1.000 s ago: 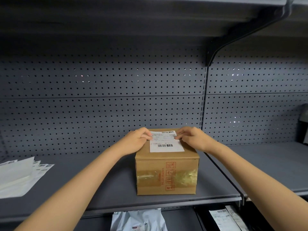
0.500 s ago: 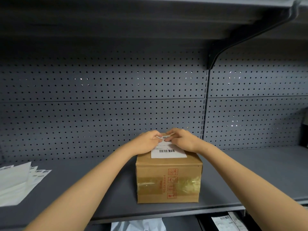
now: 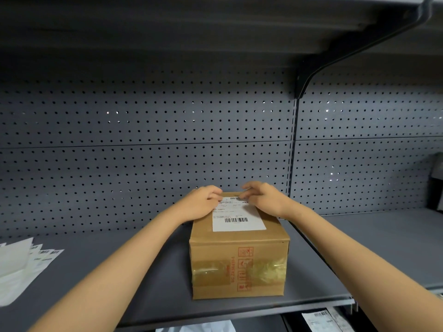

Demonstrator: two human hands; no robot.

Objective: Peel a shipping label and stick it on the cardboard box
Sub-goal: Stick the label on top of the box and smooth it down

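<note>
A brown cardboard box (image 3: 238, 267) with red print and clear tape stands on the grey shelf (image 3: 148, 291). A white shipping label (image 3: 237, 216) with barcodes lies flat on the box's top. My left hand (image 3: 201, 202) rests on the label's far left edge, its fingers curled down onto it. My right hand (image 3: 263, 197) presses on the label's far right corner with fingers spread. Neither hand grips anything. The far edge of the label is partly hidden by my fingers.
A pile of white label sheets and backing paper (image 3: 21, 269) lies at the shelf's left. A perforated grey back panel (image 3: 143, 152) rises behind the box. More paper and a bag (image 3: 318, 319) show on the lower shelf. A dark object (image 3: 435, 185) stands at the far right.
Half a second ago both hands met at the label's far edge in the middle. They have since slid apart toward its far corners, and more of the label shows.
</note>
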